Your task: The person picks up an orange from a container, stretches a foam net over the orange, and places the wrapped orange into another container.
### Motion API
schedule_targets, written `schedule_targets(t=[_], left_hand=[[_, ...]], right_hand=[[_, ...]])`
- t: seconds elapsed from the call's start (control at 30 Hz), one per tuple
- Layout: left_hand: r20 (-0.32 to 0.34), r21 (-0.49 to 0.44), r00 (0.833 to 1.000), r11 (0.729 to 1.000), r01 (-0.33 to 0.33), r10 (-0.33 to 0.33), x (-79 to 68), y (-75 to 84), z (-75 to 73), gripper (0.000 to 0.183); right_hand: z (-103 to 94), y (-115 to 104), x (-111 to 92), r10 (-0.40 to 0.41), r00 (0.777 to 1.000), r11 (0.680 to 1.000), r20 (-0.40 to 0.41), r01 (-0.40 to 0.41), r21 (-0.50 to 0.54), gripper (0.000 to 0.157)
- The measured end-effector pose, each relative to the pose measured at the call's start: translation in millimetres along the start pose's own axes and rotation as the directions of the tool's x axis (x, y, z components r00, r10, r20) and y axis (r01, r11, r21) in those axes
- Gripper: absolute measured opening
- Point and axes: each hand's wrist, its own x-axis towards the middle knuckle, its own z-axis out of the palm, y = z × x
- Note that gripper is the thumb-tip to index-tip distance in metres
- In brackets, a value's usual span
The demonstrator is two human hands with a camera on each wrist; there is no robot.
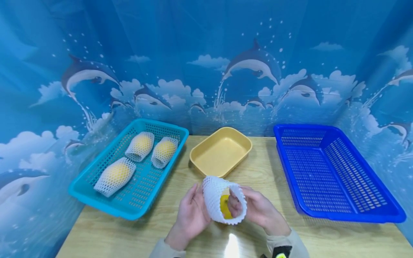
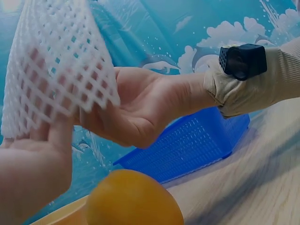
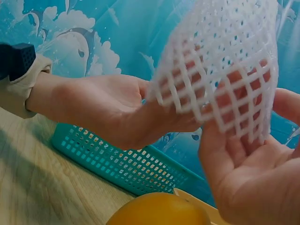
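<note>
A white foam net sleeve [image 1: 217, 200] is held up between both hands, its wide mouth turned toward me. My right hand [image 1: 258, 208] grips it at the mouth, with curled fingers inside the rim. Palm upward, my left hand [image 1: 195, 213] supports the other side with extended fingers; its thumb stands apart from the net. In both wrist views, fingers show through the mesh [image 2: 61, 61]. A smooth yellow-orange fruit [image 2: 136, 199] sits below the sleeve, also low in the right wrist view [image 3: 159, 211]. From the head, part of it appears through the sleeve's mouth.
At left, a teal basket [image 1: 129, 214] contains three yellow fruits [image 1: 117, 174] in white nets. A shallow yellow tray [image 1: 222, 150] stands beyond my hands. On the right is a blue perforated basket [image 1: 322, 179]. A dolphin-patterned curtain [image 1: 206, 43] surrounds the wooden table [image 1: 106, 233].
</note>
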Motion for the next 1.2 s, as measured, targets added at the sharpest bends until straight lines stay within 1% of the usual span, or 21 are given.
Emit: schedule_targets(t=[0.17, 0.3, 0.4, 0.43, 0.5, 0.57, 0.67, 0.73, 0.8, 0.9, 1.0, 1.17, 1.2], left_hand=[[0.047, -0.006, 0.998, 0.999, 0.043, -0.043, -4.2, 0.7, -4.4, 0.063], [0.123, -0.038, 0.991, 0.998, 0.052, -0.047, -5.5, -0.6, -10.9, 0.068], [0.182, -0.075, 0.983, 0.996, 0.048, -0.034, -5.3, -3.0, -16.3, 0.061], [0.189, -0.074, 0.981, 0.996, 0.042, -0.027, -5.3, -3.8, -17.0, 0.057], [0.180, -0.065, 0.984, 0.998, 0.026, -0.014, -5.5, -5.1, -17.4, 0.048], [0.131, -0.049, 0.991, 0.999, 0.004, 0.002, -5.9, -5.7, -16.5, 0.042], [0.028, -0.027, 0.999, 0.999, -0.034, 0.034, -6.1, -6.9, -15.8, 0.037], [-0.040, -0.031, 0.998, 0.998, -0.056, 0.054, -5.7, -7.3, -17.3, 0.034], [-0.095, -0.030, 0.993, 0.997, -0.075, 0.072, -5.1, -7.5, -19.9, 0.032], [-0.189, -0.007, 0.978, 0.996, -0.086, 0.083, -5.4, -7.4, -25.0, 0.026], [-0.275, 0.034, 0.958, 0.997, -0.074, 0.081, -6.9, -7.5, -31.9, 0.023], [-0.375, 0.110, 0.923, 0.993, -0.048, 0.086, -8.1, -8.8, -44.3, 0.027], [-0.397, 0.129, 0.913, 0.991, -0.044, 0.092, -8.0, -9.3, -46.5, 0.026]], right_hand=[[-0.6, 1, -2, -0.031, 0.998, 0.994, -0.048, 0.036, 0.102, 0.042], [-0.6, 2, -3, -0.073, 0.997, 0.972, -0.015, 0.074, 0.221, 0.046], [-0.1, 3, -4, -0.102, 0.994, 0.956, 0.026, 0.091, 0.278, 0.048], [0.3, 3, -4, -0.112, 0.993, 0.954, 0.027, 0.099, 0.284, 0.048], [0.8, 3, -6, -0.124, 0.992, 0.952, 0.004, 0.117, 0.284, 0.048], [0.6, 3, -7, -0.129, 0.991, 0.951, -0.035, 0.133, 0.279, 0.048], [-1.6, 4, -11, -0.131, 0.986, 0.946, -0.099, 0.154, 0.286, 0.047], [-4.7, 5, -13, -0.124, 0.983, 0.942, -0.137, 0.160, 0.295, 0.046], [-8.4, 6, -17, -0.109, 0.978, 0.938, -0.178, 0.161, 0.306, 0.044], [-14.5, 6, -22, -0.070, 0.966, 0.940, -0.251, 0.148, 0.307, 0.043], [-20.6, 7, -27, -0.035, 0.950, 0.945, -0.309, 0.132, 0.300, 0.043], [-32.1, 12, -34, 0.011, 0.933, 0.952, -0.361, 0.100, 0.288, 0.046], [-34.4, 14, -36, 0.021, 0.929, 0.954, -0.369, 0.092, 0.286, 0.046]])
